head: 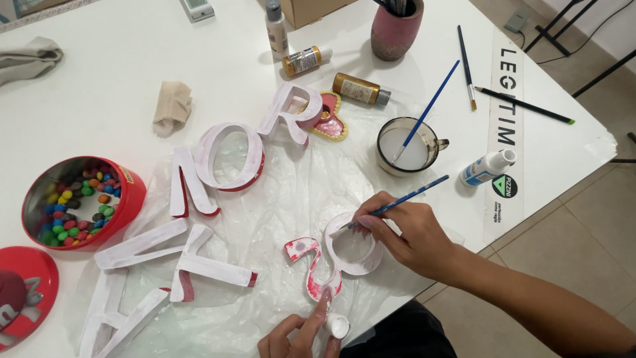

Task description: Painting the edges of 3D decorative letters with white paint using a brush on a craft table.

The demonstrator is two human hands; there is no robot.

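Observation:
My right hand (405,232) grips a thin blue paintbrush (404,199) with its tip on a red ampersand-shaped piece (331,262) that is partly covered in white paint. My left hand (301,331) is at the bottom edge. Its forefinger presses the lower end of the ampersand, and a small white cap (337,326) sits against its fingers. The piece lies on a sheet of clear plastic (278,199) spread over the white table (99,73).
Several white-painted red letters (228,156) lie on the plastic. A red tin of coloured candies (76,199) and its lid (23,295) stand left. A glass cup of white paint (407,146) with a brush, paint bottles (361,88), loose brushes (523,104), a brush pot (395,26) and rags (172,103) sit behind.

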